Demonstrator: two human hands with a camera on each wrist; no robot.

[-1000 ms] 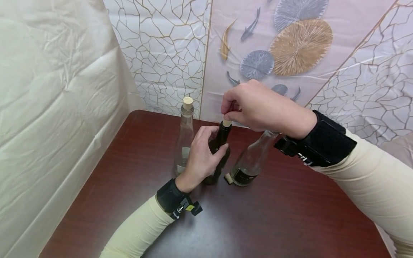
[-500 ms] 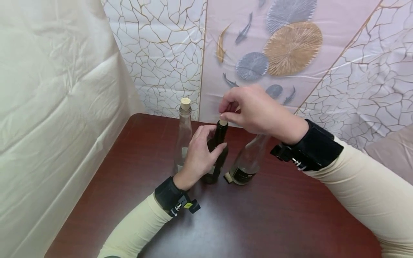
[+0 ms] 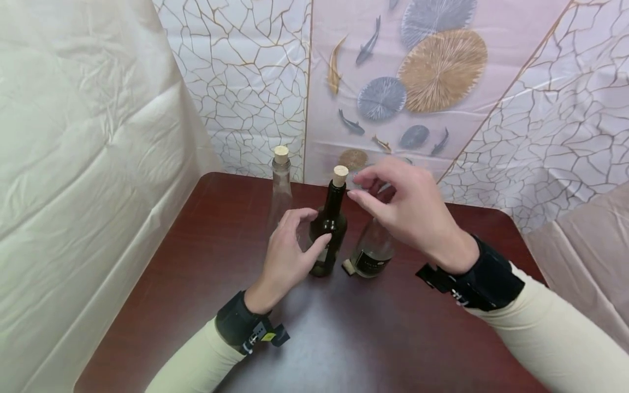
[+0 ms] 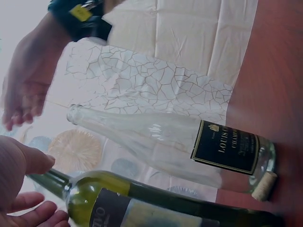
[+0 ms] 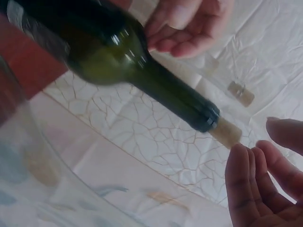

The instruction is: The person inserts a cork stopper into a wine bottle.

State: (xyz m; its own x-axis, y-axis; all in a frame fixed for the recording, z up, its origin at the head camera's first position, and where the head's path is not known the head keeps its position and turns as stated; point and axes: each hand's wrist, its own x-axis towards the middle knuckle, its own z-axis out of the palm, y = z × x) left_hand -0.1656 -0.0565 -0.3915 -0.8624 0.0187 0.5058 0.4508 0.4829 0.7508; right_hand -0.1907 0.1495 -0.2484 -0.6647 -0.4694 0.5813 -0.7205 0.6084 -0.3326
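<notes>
A dark green wine bottle (image 3: 334, 221) stands upright on the table, with a pale cork (image 3: 340, 176) seated in its mouth and sticking up. Around the bottle's near left side, my left hand (image 3: 287, 248) has its thumb and fingers spread in a loose curve. In the left wrist view the thumb (image 4: 40, 161) overlaps the green neck. My right hand (image 3: 410, 210) is just right of the cork, thumb and fingers apart, holding nothing. The right wrist view shows the cork (image 5: 227, 133) near those fingertips, partly inside the bottle's mouth.
At the left stands a clear bottle (image 3: 282, 191) with its own cork (image 3: 281, 155). Another clear bottle (image 3: 372, 259), black-labelled, is on the right, partly behind my right hand. A loose cork (image 3: 348, 267) lies by its base. Patterned cloth (image 3: 245, 82) hangs behind the table.
The right fingers have let go of the green bottle's cork and moved right and down. My left hand has loosened from the bottle and drawn back toward the lower left.
</notes>
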